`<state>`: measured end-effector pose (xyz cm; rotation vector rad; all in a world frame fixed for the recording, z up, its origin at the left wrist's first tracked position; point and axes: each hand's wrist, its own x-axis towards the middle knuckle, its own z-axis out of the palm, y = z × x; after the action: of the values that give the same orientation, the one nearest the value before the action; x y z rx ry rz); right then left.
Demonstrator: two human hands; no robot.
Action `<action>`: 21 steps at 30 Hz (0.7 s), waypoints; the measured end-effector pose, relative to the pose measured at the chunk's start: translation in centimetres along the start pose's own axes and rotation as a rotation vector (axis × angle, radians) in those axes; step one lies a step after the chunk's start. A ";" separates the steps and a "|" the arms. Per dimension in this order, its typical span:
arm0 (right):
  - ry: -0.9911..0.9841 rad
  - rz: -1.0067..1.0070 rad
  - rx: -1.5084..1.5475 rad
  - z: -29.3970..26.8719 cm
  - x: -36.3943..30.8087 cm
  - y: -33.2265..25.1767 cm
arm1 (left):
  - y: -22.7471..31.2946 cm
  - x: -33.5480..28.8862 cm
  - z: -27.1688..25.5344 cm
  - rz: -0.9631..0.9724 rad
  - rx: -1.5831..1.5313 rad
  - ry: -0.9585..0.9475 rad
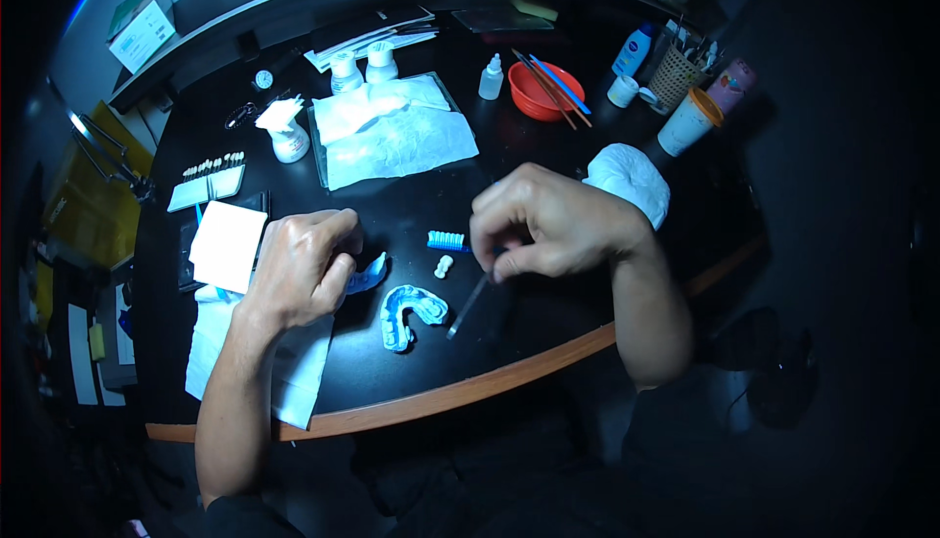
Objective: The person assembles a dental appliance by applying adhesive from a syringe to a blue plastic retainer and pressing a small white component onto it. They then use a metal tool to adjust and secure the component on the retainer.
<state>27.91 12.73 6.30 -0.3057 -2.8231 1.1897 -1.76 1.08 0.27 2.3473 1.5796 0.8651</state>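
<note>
My left hand (304, 269) is curled shut around a blue horseshoe-shaped tray (370, 274), whose tip juts out past the fingers (338, 279). My right hand (553, 225) pinches a thin dark tool (468, 307) between thumb and fingertips, its tip slanting down toward the dark surface (548, 327). A pale blue dental cast (411, 311) lies between my hands, just beside the tool's tip. A blue toothbrush head (446, 239) and a small white piece (444, 266) lie just beyond it.
</note>
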 end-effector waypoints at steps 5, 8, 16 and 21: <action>0.463 -0.134 -0.005 2.3 2.6 0.4 | 0.4 0.3 -0.6 0.046 0.014 0.008; 0.652 -0.243 -0.159 3.7 3.7 1.6 | -0.3 0.3 0.0 0.092 0.066 0.083; 0.633 -0.253 -0.303 5.4 4.1 2.2 | 1.1 0.8 0.2 0.221 0.040 0.282; 0.626 -0.202 -0.308 6.5 4.6 1.8 | 2.3 0.5 -0.2 0.282 0.097 0.283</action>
<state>22.79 10.35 0.32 -0.3276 -2.3896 0.4953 0.06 0.48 1.67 2.6588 1.4305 1.2556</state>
